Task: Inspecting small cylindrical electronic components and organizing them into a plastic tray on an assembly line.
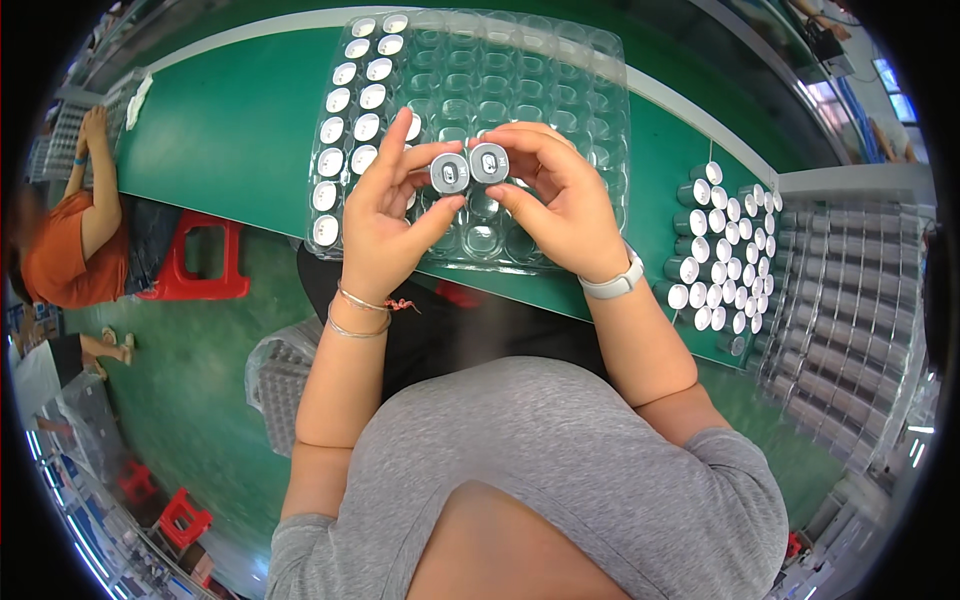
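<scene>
Bright, diffuse light is falling on the left hand [388, 218] and the right hand [562, 195], and both are appearing sharp. Beyond them, the clear tray [612, 130] is returning small glare spots. Light tubes [84, 540] are glowing at the rim, well left of and nearer than the hands; a window [890, 85] is shining far to their right. Far left, the co-worker's head [26, 210] is showing blurred. Fisheye distortion is bending the green table's [230, 120] far edge, and black vignetting is enclosing the view.
</scene>
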A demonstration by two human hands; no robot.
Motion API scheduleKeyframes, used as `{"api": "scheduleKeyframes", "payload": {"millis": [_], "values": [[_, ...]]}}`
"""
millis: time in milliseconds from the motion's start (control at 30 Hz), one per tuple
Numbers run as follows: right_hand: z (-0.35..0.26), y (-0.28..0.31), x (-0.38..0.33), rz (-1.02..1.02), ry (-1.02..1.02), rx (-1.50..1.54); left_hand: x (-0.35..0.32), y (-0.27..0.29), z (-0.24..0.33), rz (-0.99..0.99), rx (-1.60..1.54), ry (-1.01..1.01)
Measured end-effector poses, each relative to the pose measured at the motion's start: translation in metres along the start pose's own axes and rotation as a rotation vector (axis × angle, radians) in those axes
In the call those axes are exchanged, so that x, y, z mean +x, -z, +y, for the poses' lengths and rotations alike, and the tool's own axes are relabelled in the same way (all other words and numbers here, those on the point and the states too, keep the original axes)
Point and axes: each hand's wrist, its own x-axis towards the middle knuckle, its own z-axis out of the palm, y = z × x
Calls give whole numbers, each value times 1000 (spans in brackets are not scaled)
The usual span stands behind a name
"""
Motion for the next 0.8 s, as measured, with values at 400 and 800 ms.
{"api": "scheduleKeyframes", "payload": {"millis": [400,800], "values": [[3,-3,0,-6,-31,33,-2,1,0,23,29,41],[3,-2,-1,-2,-115,64,-1,1,-1,34,-43,64]]}}
